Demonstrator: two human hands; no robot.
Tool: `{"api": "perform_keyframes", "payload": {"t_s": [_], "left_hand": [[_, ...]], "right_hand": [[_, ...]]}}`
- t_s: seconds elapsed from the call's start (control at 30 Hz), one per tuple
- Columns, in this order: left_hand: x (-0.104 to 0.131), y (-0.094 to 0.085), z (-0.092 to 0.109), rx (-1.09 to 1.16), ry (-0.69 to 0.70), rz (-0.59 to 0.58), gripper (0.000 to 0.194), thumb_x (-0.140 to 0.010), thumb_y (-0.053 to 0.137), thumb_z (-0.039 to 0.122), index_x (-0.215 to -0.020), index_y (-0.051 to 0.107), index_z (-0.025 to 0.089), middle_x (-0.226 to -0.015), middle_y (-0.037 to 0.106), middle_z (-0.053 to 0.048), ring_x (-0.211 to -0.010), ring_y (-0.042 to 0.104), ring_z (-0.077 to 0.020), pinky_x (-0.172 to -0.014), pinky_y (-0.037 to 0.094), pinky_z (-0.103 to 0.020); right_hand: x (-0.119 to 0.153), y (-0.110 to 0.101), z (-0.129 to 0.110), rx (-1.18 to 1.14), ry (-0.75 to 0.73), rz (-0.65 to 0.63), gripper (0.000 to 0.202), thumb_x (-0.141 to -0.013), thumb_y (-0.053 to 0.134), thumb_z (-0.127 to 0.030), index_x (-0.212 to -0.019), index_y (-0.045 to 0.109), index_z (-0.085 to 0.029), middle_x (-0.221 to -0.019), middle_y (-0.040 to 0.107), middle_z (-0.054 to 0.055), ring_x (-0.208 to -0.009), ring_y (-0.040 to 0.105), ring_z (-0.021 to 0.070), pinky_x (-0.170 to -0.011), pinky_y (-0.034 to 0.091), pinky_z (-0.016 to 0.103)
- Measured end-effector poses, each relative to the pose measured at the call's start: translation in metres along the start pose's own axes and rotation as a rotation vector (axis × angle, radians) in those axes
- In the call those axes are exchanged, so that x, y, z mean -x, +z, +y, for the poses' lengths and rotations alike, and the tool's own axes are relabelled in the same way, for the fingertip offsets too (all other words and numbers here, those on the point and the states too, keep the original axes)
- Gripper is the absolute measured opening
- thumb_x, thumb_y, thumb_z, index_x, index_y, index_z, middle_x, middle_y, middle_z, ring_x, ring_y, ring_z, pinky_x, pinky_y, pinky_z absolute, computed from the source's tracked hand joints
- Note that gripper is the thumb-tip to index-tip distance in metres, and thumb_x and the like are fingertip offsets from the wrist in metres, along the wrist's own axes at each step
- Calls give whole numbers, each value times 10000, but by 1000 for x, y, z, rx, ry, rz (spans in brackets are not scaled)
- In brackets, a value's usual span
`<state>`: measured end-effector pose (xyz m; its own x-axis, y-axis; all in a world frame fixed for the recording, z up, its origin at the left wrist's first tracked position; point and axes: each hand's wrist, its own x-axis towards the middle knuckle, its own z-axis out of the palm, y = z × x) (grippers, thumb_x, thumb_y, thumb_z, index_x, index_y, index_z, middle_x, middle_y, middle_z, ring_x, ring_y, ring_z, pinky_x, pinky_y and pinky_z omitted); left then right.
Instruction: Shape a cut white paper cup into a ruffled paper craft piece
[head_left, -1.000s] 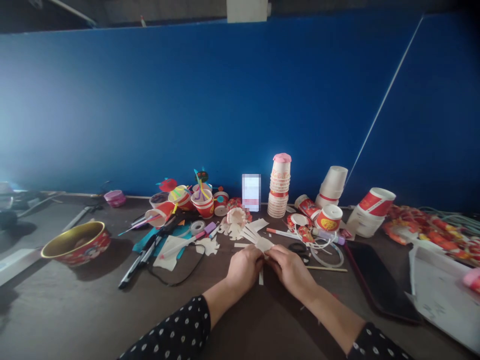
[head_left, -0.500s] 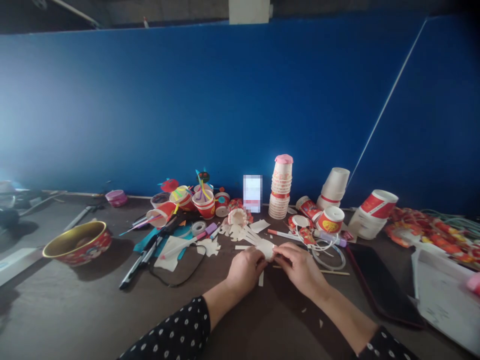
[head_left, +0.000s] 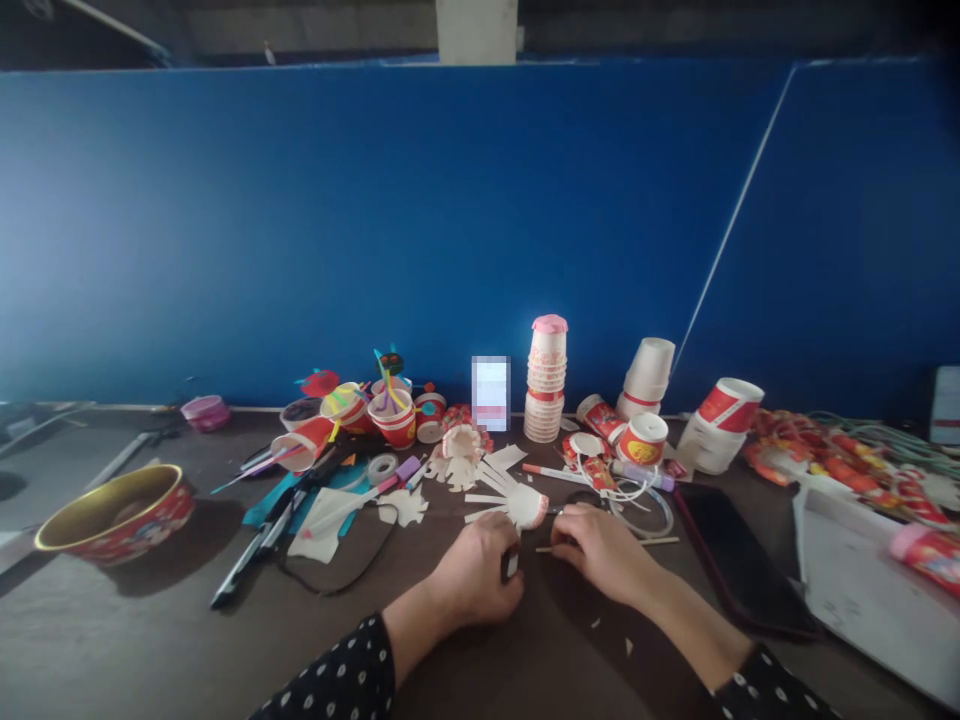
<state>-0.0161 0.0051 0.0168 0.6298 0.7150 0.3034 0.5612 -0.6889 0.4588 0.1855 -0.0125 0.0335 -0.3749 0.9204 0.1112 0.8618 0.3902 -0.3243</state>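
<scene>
My left hand is closed on a cut paper cup, white with a reddish rim, its side slit into strips that fan out on the table. A white end shows between thumb and fingers. To the right, my right hand has its fingers curled down close to the tabletop, apart from the cup. Just behind its knuckles a dark, looped tool, apparently scissors, is partly covered. Whether the fingers grip it is hidden. A thin wooden stick passes beneath that hand.
Stacked paper cups stand at the back beside a lit phone. Decorated cups, tape and pens are left of centre. A red-gold bowl sits far left. A dark tablet and white box lie right.
My right hand has let go of the cut cup and moved off to its right, fingers lower. My left hand has come slightly nearer and turned. The view has shifted a little.
</scene>
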Motion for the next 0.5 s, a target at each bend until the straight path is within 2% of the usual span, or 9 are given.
{"api": "perform_keyframes", "payload": {"t_s": [0.13, 0.37, 0.5], "left_hand": [[2, -3, 0, 38, 24, -68, 150, -634, 568, 133, -781, 560, 162, -887, 559, -67, -872, 511, -209, -804, 421, -288], [1, 3, -5, 50, 68, -72, 127, -766, 467, 125, -782, 590, 157, -878, 576, -77, -860, 535, -205, -792, 443, -307], [2, -1, -5, 24, 98, -116, 173, -725, 504, 132, -858, 611, 158, -978, 569, -95, -927, 533, -226, -838, 443, -329]], "right_hand": [[0, 3, -1, 26, -31, 34, 83, -813, 560, -186, -752, 616, -195, -808, 621, 17, -815, 541, 165, -694, 360, 247], [2, 7, 2, 84, -90, 78, 81, -814, 582, -229, -763, 624, -181, -814, 630, 30, -805, 546, 161, -707, 377, 241], [2, 11, 3, 90, -103, 99, 65, -798, 600, -235, -767, 628, -185, -833, 640, 23, -812, 561, 159, -734, 389, 234]]}}
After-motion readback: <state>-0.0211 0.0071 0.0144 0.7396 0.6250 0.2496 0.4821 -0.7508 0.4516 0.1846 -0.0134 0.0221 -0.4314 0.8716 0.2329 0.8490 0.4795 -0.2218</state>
